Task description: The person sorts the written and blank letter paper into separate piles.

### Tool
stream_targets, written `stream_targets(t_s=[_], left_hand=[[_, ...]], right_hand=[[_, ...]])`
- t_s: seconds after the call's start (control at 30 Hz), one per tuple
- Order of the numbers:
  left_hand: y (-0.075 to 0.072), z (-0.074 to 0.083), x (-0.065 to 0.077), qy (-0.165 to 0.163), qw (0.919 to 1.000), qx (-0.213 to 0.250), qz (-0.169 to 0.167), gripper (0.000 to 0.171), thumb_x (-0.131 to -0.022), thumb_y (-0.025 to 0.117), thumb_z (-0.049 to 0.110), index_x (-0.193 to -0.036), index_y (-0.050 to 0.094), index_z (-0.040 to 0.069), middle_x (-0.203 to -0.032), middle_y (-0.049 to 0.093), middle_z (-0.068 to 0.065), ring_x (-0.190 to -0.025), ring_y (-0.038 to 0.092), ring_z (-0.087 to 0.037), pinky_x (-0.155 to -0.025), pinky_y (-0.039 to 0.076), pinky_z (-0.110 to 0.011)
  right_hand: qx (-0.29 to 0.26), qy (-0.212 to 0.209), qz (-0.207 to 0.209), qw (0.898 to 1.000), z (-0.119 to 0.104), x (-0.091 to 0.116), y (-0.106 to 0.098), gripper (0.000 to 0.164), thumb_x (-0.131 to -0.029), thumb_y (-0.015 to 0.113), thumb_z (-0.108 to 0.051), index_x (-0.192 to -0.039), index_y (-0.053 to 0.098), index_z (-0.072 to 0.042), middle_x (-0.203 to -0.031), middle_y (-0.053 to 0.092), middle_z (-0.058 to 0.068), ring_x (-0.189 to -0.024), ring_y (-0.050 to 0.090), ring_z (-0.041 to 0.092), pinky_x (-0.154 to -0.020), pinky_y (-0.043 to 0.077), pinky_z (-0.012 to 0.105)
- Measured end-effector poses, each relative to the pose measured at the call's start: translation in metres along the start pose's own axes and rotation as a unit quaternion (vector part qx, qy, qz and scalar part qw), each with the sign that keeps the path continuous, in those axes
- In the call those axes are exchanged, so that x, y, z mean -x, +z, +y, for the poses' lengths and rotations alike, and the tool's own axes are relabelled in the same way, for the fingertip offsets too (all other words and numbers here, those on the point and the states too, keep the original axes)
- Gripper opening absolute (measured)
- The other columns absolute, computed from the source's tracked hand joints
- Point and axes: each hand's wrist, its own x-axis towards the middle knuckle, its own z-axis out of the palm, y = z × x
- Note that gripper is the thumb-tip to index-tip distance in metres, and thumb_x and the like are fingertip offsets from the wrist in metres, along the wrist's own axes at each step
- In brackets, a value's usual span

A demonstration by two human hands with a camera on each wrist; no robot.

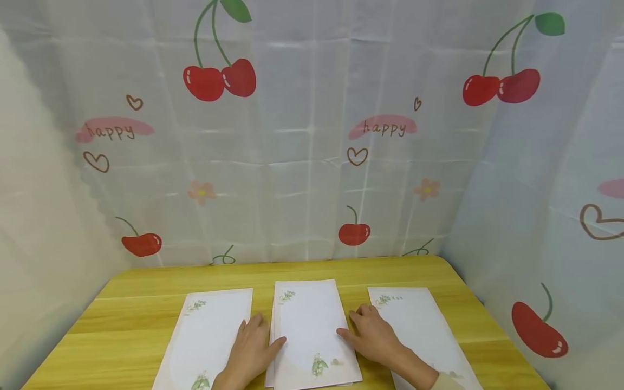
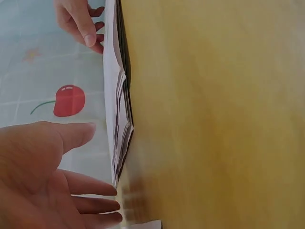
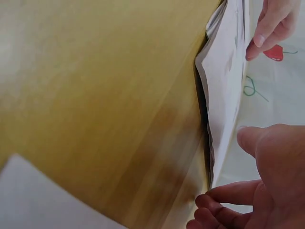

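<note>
In the head view a stack of printed paper lies on the table between the two hands; green plant drawings mark its top sheet. Edge-on in the left wrist view, the paper stack shows several uneven layers. My left hand is at its left side, fingers extended and thumb over the near left edge. On the opposite side, my right hand has its thumb over the right edge and its fingers beside the stack, slightly bent. Neither hand grips the paper; exact contact is hard to tell.
Similar printed paper lies to the left, partly behind the left hand, and more paper lies to the right under the right forearm. Beneath everything is a yellow wood-grain table. A cherry-print curtain hangs behind its far edge.
</note>
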Motion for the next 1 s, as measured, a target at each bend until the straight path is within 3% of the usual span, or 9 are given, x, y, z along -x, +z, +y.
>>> stream_targets(t_s=[0.1,0.23,0.5,1.0], left_hand=[[0.002,-0.001,0.001,0.007,0.9999,0.008,-0.004,0.044,-0.085,0.077,0.03,-0.094,0.068,-0.013,-0.121,0.057,-0.034,-0.12,0.05,-0.049,-0.104,0.027,-0.07],[0.003,-0.001,0.001,0.013,0.9994,0.03,-0.01,0.043,-0.086,0.076,0.028,-0.091,0.068,-0.014,-0.124,0.055,-0.037,-0.124,0.047,-0.051,-0.105,0.023,-0.071],[0.002,0.001,-0.001,0.002,0.9989,0.034,-0.033,0.051,-0.087,0.075,0.03,-0.102,0.066,-0.019,-0.127,0.053,-0.039,-0.127,0.044,-0.051,-0.108,0.021,-0.069],[0.001,0.005,0.0,-0.023,0.9966,0.037,-0.069,0.066,-0.091,0.071,0.034,-0.118,0.056,-0.024,-0.136,0.044,-0.041,-0.131,0.037,-0.055,-0.11,0.017,-0.067]], right_hand=[[0.003,-0.002,0.0,1.0,-0.001,0.001,0.001,0.055,-0.091,0.068,-0.046,-0.117,0.068,0.003,-0.094,0.05,0.005,-0.082,0.041,0.019,-0.058,0.041,0.031],[0.0,-0.017,0.014,1.0,-0.003,0.002,0.002,0.055,-0.092,0.068,-0.046,-0.115,0.069,0.004,-0.092,0.049,0.004,-0.082,0.042,0.019,-0.058,0.04,0.03],[-0.007,-0.02,0.012,1.0,-0.009,0.001,0.003,0.053,-0.092,0.068,-0.046,-0.112,0.069,0.003,-0.091,0.047,0.002,-0.083,0.04,0.019,-0.058,0.039,0.029],[0.015,-0.02,0.01,1.0,-0.017,0.005,0.009,0.062,-0.091,0.068,-0.047,-0.123,0.065,0.006,-0.094,0.048,0.002,-0.083,0.041,0.017,-0.063,0.041,0.029]])
